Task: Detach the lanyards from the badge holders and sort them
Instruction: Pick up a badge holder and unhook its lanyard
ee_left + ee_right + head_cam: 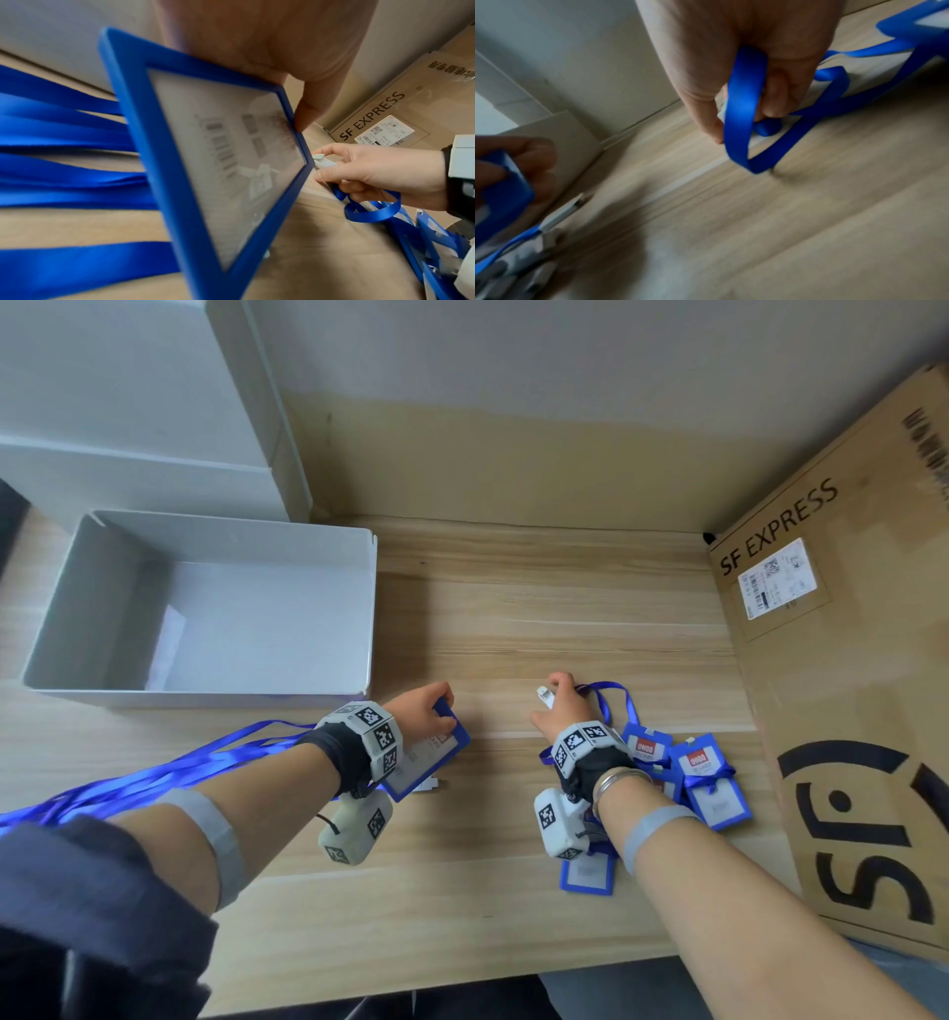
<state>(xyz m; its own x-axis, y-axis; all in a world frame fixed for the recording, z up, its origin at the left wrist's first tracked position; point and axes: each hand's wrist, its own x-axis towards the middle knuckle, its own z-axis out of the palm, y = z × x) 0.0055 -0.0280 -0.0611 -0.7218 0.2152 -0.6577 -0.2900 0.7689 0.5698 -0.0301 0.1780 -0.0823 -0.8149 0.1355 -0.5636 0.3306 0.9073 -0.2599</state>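
My left hand [429,711] grips a blue badge holder [429,755] by its top edge, tilted above the wooden table; the same badge holder [218,158] fills the left wrist view with its clear window facing the camera. My right hand [560,706] pinches a white plastic clip [545,697] and holds a blue lanyard [613,698] whose ribbon loops round the fingers [772,95]. The lanyard [741,113] trails back to a pile of blue badge holders [703,778] under and beside my right wrist. A bunch of loose blue lanyards [128,778] lies at the left.
An open white box [215,546] stands at the back left on the wooden table [513,618]. A large SF EXPRESS cardboard box [847,660] walls off the right side. A low wooden back panel [488,469] closes the far edge.
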